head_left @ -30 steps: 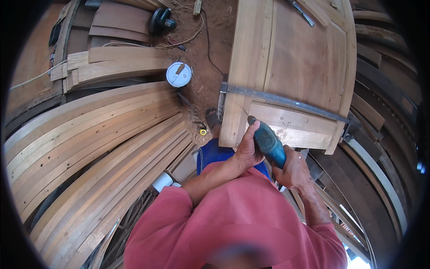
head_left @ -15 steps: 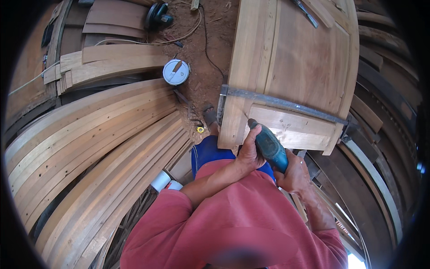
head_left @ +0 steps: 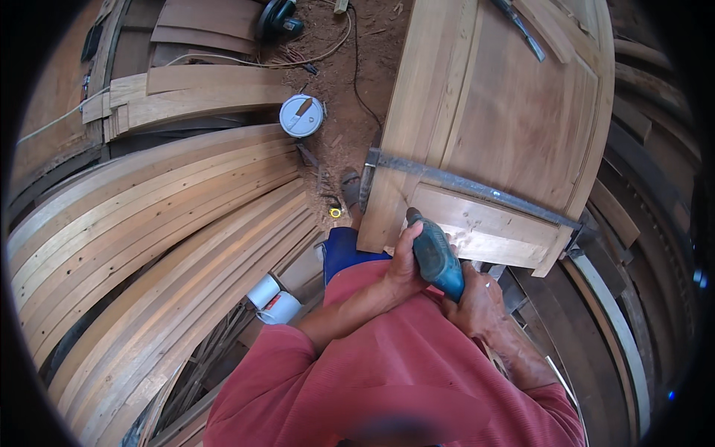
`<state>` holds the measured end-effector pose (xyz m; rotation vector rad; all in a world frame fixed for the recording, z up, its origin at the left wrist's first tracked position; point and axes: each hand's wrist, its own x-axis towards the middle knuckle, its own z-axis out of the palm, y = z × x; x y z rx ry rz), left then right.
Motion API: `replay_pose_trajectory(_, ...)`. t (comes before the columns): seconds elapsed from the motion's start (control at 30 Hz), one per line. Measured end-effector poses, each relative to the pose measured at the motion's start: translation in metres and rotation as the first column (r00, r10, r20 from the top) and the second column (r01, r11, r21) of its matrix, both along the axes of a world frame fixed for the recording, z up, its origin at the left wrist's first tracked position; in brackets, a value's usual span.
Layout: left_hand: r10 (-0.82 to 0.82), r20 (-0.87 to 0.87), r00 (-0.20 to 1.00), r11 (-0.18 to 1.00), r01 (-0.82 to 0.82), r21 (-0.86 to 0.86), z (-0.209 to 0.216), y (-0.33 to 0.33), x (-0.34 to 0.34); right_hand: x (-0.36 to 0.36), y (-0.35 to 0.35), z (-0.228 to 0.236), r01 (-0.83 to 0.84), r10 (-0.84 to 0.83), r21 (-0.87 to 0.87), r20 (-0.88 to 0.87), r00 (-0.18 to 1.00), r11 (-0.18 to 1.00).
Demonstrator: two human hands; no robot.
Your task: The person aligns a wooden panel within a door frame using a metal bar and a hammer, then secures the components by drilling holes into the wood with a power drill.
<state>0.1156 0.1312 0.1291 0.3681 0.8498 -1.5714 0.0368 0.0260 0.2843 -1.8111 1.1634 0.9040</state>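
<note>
A teal power drill [head_left: 438,259] lies across both my hands, its dark nose over the near left corner of a wooden door panel [head_left: 514,123]. My left hand [head_left: 404,262] is closed round the left side of the drill's front. At its rear end, my right hand [head_left: 479,305] is wrapped around the handle. A thin bit seems to reach from the nose to the joint between two boards; its tip is too small to make out. A grey metal bar clamp [head_left: 477,188] spans the door just beyond the drill.
A chisel [head_left: 519,30] and a wood strip [head_left: 547,30] lie on the door's far end. Long planks [head_left: 149,205] are stacked at left. A white lidded bucket [head_left: 301,115], a yellow tape measure [head_left: 335,213], a cord [head_left: 357,82] and a dark power tool [head_left: 277,22] are on the ground.
The drill and both hands have shifted slightly left and nearer to me. My view has turned a little; both hands keep their hold.
</note>
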Motion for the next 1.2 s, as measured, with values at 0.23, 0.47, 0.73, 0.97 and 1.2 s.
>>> replay_pose_trajectory(0.23, -0.015, 0.025, 1.0, 1.0, 0.015, -0.024, 0.008, -0.003, 0.003, 0.001, -0.004, -0.002, -0.016, 0.016, 0.02, -0.017, 1.0, 1.0)
replay_pose_trajectory(0.47, -0.056, 0.015, 0.998, 0.998, 0.055, 0.04, 0.009, -0.005, 0.004, 0.001, -0.007, -0.004, 0.018, -0.012, 0.071, -0.085, 0.996, 0.997)
replay_pose_trajectory(0.73, -0.062, -0.012, 0.998, 0.993, 0.063, 0.096, 0.009, -0.009, 0.005, 0.0, -0.013, -0.005, 0.05, -0.042, 0.089, -0.09, 0.995, 0.995)
replay_pose_trajectory(0.97, -0.068, -0.032, 0.997, 0.997, 0.069, 0.041, 0.011, -0.009, 0.006, -0.005, -0.008, -0.008, 0.029, -0.024, 0.063, -0.082, 0.996, 0.998)
replay_pose_trajectory(1.2, -0.054, -0.061, 0.997, 0.997, 0.058, 0.06, 0.01, -0.007, 0.005, -0.004, -0.009, -0.01, 0.002, 0.001, 0.06, -0.061, 0.998, 0.998)
